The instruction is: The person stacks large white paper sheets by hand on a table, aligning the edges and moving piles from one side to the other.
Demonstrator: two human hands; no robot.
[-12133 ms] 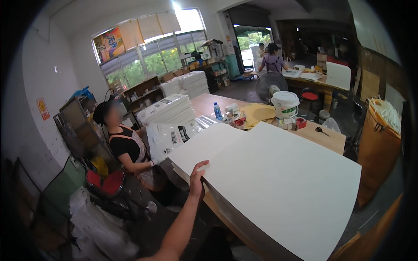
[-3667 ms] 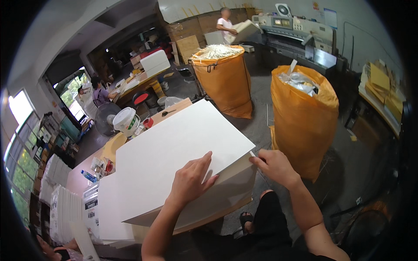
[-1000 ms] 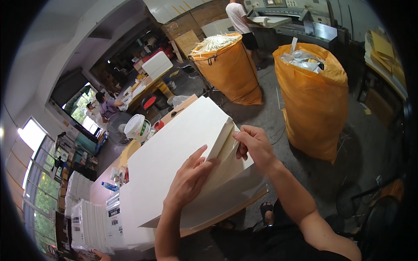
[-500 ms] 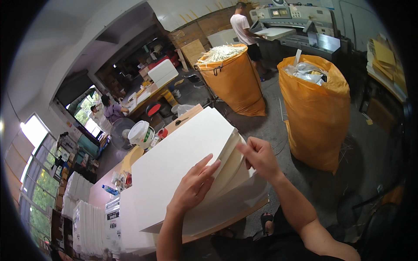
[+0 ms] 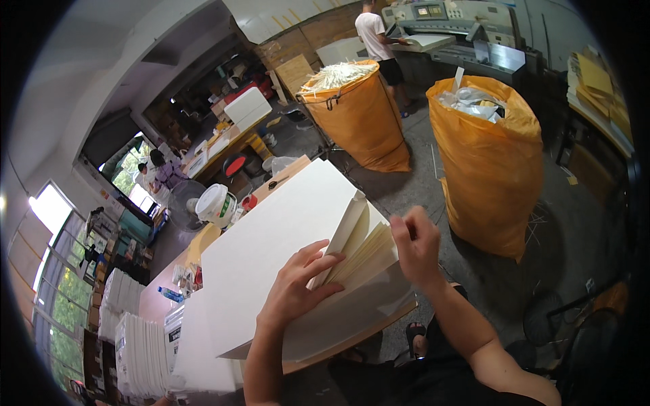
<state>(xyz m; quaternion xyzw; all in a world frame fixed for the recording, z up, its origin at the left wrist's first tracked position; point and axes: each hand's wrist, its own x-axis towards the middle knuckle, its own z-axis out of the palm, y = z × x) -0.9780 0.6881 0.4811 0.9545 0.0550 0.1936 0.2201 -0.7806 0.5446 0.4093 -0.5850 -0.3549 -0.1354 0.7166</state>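
Observation:
A large stack of white paper sheets [image 5: 271, 237] covers the near part of the table. Along its right side, the edges of several sheets are lifted and fanned apart, showing cream-coloured layers [image 5: 365, 254]. My left hand [image 5: 298, 281] lies against the lifted edge, its fingers spread and its thumb apart from them. At the far right corner of the fan, my right hand [image 5: 416, 247] is closed, fingers curled at the sheets' corner; its grip is partly hidden. A wider white sheet [image 5: 352, 314] shows below the fan.
Two orange sacks, one of paper strips [image 5: 359, 122] and one of scraps [image 5: 484, 169], stand beyond the table. A white bucket [image 5: 217, 205], scissors [image 5: 273, 185] and bundled stacks [image 5: 139, 345] lie leftward. A person [image 5: 372, 34] works at a large machine [image 5: 447, 34].
The sheet edges have opened into a wider fan. My right hand has moved slightly right, and my left hand stays near the same edge. The view has shifted a little.

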